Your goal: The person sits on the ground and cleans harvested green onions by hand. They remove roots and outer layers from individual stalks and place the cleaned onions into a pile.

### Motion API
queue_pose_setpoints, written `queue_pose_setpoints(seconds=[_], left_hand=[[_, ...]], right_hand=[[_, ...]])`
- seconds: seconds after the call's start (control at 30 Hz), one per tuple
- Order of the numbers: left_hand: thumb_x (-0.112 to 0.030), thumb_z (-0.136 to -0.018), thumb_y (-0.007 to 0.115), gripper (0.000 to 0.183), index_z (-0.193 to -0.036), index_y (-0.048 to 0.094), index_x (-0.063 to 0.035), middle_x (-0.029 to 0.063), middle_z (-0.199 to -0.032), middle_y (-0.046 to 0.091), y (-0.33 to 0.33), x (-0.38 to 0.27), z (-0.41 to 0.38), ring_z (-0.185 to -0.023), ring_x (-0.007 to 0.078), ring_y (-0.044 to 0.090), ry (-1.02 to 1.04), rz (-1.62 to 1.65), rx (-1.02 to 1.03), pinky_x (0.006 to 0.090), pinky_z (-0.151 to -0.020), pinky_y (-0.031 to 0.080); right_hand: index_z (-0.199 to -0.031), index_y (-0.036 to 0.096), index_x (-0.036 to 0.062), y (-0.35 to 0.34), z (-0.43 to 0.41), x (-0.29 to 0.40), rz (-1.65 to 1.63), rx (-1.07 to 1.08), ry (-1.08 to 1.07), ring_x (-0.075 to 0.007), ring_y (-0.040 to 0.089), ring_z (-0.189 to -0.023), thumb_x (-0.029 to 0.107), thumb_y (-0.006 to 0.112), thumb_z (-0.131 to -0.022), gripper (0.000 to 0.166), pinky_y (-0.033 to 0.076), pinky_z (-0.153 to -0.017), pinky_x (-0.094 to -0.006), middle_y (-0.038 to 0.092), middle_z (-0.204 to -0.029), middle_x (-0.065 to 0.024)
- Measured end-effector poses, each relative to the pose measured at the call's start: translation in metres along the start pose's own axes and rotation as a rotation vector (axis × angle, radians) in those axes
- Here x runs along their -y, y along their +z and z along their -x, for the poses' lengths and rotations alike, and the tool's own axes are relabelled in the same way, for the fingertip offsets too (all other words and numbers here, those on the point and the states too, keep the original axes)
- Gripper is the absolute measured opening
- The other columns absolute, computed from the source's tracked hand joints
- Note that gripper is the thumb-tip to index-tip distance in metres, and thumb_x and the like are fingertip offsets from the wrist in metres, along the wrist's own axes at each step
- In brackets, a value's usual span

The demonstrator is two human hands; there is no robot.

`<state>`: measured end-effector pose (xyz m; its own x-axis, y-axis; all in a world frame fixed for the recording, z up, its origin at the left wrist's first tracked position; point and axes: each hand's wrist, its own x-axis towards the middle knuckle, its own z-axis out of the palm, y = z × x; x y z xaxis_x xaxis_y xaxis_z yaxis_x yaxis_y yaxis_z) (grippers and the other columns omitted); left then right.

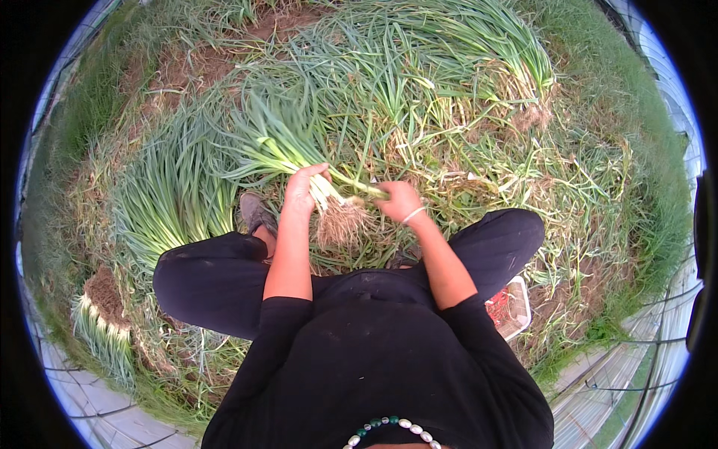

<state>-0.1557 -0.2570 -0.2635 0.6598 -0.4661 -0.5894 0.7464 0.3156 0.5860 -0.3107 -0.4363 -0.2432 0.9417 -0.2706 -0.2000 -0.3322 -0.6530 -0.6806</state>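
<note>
My left hand (305,189) is closed around the pale stems of a bunch of green onions (280,151), held above the ground between my knees. Their long green leaves point to the upper left, and the tangled brown roots (342,221) hang below the hand. Beside it, my right hand (397,201) grips one green stalk (359,184) that slants across towards the bunch's leaves, just above the roots. The right hand is slightly blurred, and a pale band circles its wrist. Whether that stalk is separate from the bunch, I cannot tell.
A heap of green onions (174,185) lies by my left knee, a further bundle (104,320) behind it at the left. More onions (521,73) lie at the upper right. Stripped leaves litter the soil. A white plastic basket (526,303) holding small red things stands beside my right thigh.
</note>
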Motion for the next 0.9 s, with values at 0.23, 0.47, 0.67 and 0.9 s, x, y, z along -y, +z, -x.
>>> queue_pose_setpoints(seconds=[0.23, 0.47, 0.67, 0.9], left_hand=[[0.000, -0.074, 0.065, 0.013, -0.083, 0.058, 0.0045, 0.0104, -0.063, 0.058, 0.011, -0.024, 0.013, -0.055, 0.0211, 0.058, 0.131, 0.108, 0.015, 0.0288, -0.054, 0.051], [0.001, -0.073, 0.065, 0.012, -0.082, 0.057, 0.0019, 0.0091, -0.065, 0.059, 0.026, 0.012, 0.011, -0.057, 0.0203, 0.059, 0.029, 0.002, 0.066, 0.0297, -0.055, 0.051], [-0.001, -0.074, 0.064, 0.011, -0.081, 0.056, 0.0015, 0.0095, -0.064, 0.058, 0.008, -0.012, 0.013, -0.054, 0.0207, 0.058, 0.085, 0.013, -0.007, 0.0300, -0.051, 0.049], [-0.001, -0.073, 0.065, 0.012, -0.082, 0.058, 0.0032, 0.0105, -0.064, 0.058, 0.014, -0.021, 0.018, -0.054, 0.0204, 0.058, 0.170, 0.091, -0.028, 0.0294, -0.052, 0.050]], right_hand=[[-0.091, 0.064, 0.0027, -0.073, 0.041, -0.110, 0.231, -0.512, 0.486, -0.0360, 0.062, -0.079, 0.020, 0.070, -0.069, 0.029, 0.049, -0.074, -0.0419, 0.063, -0.081, -0.0232], [-0.111, 0.062, 0.0037, -0.025, -0.006, 0.023, -0.403, 0.132, 0.318, -0.0352, 0.056, -0.103, 0.058, 0.051, -0.080, 0.063, 0.041, -0.091, -0.0371, 0.059, -0.111, -0.0227], [-0.079, 0.061, 0.0033, 0.017, -0.008, -0.001, 0.262, -0.309, 0.058, -0.0375, 0.061, -0.069, 0.021, 0.048, -0.085, 0.022, 0.049, -0.063, -0.0462, 0.062, -0.077, -0.0209], [-0.104, 0.056, -0.0012, -0.060, 0.039, -0.076, 0.463, -0.287, 0.459, -0.0340, 0.060, -0.093, 0.041, 0.060, -0.081, 0.048, 0.047, -0.082, -0.0416, 0.058, -0.108, -0.0226]])
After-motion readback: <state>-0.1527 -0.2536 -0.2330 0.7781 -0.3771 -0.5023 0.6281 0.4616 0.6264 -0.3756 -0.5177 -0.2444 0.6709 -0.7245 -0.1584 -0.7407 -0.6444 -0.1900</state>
